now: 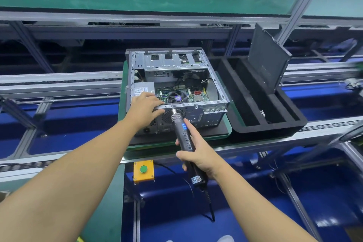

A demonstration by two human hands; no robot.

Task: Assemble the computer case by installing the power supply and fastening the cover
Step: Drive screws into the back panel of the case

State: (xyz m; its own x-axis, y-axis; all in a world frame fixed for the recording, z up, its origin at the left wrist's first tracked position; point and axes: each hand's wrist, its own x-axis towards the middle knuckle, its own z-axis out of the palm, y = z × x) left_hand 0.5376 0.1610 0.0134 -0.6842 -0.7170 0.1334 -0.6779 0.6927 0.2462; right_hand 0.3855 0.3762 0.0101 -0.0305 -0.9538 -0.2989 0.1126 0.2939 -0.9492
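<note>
At open case [172, 84], right hand [198, 155] gripping screwdriver [181, 127]

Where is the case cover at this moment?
In the head view, the cover stands on edge in the black foam tray, right of the open computer case.

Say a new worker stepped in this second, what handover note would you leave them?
Left hand grips the top rail of the computer case, next to the power supply seated inside.
Right hand grips the electric screwdriver, bit against the case's back.
Side cover stands in the black foam tray on the right, off the case.
Done: power supply placed.
Left: finish its screws (number driven not visible), then fit and fasten the cover.
</note>
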